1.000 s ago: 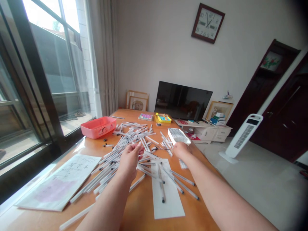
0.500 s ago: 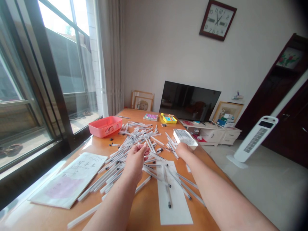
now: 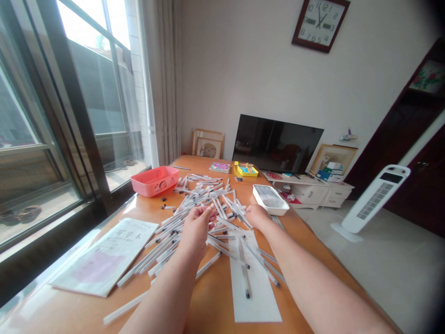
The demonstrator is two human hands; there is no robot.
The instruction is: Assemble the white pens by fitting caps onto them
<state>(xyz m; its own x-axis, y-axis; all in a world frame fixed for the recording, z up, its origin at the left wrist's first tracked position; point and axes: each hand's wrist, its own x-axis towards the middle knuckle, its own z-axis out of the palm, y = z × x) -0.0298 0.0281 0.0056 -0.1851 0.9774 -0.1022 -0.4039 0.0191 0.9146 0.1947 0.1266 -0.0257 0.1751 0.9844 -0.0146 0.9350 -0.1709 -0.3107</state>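
Reached out with both bare forearms over a white sheet of paper lying nearest on the table, with a few loose pens across it. Left a printed booklet flat, well off to the left of the left hand.

Held the left hand above the near edge of the scattered pens, palm turned partly up and fingers curled in; could not tell whether a pen was pinched inside.

Had gripped the white tray half a second before, lifted and tilted in the right hand. Had now set it flat on the table, just beyond that hand and apart from it. Rested the right hand low among the pens, knuckles up, fingers hidden, so could not tell whether spread or closed. Judged from this: tray parked within easy reach, both hands back at the heap.

Farther, beyond the left hand: a red basket. Beyond the heap: a yellow box, then a dark television and a wall clock.
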